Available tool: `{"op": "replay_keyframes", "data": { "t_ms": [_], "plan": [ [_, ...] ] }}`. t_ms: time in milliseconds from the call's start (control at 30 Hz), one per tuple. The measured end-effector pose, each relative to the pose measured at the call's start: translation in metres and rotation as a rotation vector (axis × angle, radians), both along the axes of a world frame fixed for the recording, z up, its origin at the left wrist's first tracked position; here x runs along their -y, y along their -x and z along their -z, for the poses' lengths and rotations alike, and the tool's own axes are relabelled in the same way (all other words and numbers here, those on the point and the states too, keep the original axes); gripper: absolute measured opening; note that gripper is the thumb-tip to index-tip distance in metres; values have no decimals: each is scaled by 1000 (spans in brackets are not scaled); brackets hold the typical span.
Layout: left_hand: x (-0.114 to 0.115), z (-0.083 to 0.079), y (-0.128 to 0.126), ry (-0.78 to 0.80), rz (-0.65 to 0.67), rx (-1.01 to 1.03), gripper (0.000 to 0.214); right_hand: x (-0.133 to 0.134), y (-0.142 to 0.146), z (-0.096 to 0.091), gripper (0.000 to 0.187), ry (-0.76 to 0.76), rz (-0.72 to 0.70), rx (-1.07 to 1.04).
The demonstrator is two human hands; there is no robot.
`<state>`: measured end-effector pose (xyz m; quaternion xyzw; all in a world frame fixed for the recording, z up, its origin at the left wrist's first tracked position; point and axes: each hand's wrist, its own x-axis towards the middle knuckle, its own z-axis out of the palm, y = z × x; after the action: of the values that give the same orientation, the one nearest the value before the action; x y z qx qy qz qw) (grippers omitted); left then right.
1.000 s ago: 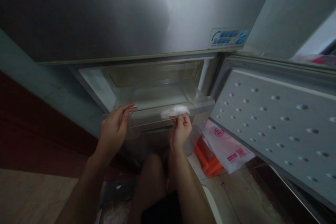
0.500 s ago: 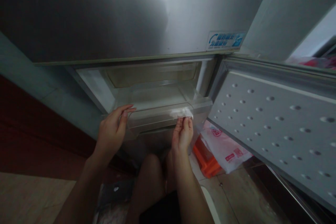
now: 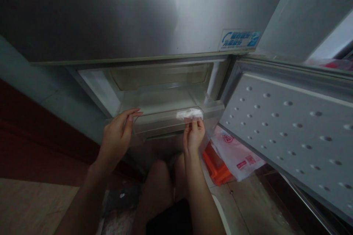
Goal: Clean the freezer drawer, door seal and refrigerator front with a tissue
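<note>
A clear plastic drawer (image 3: 162, 121) is pulled partly out of the fridge's lower compartment. My left hand (image 3: 117, 136) rests on the drawer's front left corner, fingers stretched along the top edge. My right hand (image 3: 193, 136) pinches a white crumpled wipe (image 3: 189, 114) and presses it on the right part of the drawer's front rim. The drawer looks bare inside.
The fridge's closed upper door (image 3: 124, 14) fills the top, with a blue sticker (image 3: 239, 39). The open lower door (image 3: 289, 128), dotted with holes, swings out at right. A white printed bag (image 3: 237, 152) lies over an orange box (image 3: 216, 167) on the floor. My knees (image 3: 160, 176) are below.
My right hand with the wipe has slid a little right along the drawer's front rim and then held there. My left hand has stayed on the left corner.
</note>
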<state>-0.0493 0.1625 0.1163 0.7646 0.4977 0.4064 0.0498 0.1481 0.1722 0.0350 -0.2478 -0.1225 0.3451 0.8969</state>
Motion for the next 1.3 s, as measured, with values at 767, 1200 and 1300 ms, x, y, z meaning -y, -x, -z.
{"op": "replay_keyframes", "data": {
  "t_ms": [767,1200,1300],
  "plan": [
    [1,1,1,1,-9,-3,34,9,64,4,14,251,-217,222],
    [2,0,-2,13,-16,21,33,12,7,7,17,181,-26,79],
    [2,0,-2,14,-14,21,33,12,30,7,12,235,-136,176]
  ]
}}
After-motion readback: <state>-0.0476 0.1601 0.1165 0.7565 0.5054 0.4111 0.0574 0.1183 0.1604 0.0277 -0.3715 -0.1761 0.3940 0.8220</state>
